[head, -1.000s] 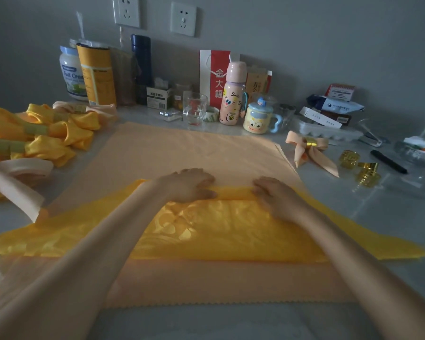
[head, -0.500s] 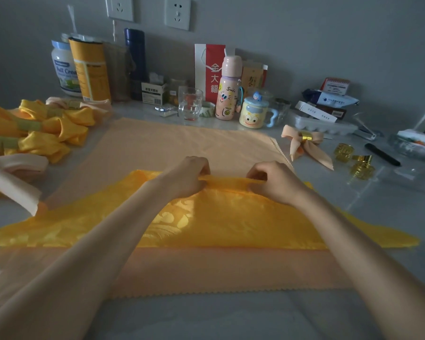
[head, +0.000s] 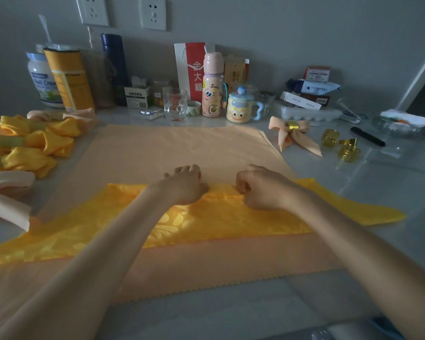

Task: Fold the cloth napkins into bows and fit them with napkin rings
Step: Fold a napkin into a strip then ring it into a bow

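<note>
Pinching yellow napkin [head: 231, 217] at its far edge, curled fingers [head: 242, 185] of left hand [head: 185, 185] and right hand [head: 264, 190].

Left hand [head: 185, 186], right hand [head: 264, 190]: were flat, now pinch yellow napkin [head: 231, 217] far edge.

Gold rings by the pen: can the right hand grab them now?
Probably, once it lets go: the right hand pinches the yellow napkin, but nothing stands between it and the gold rings.
</note>
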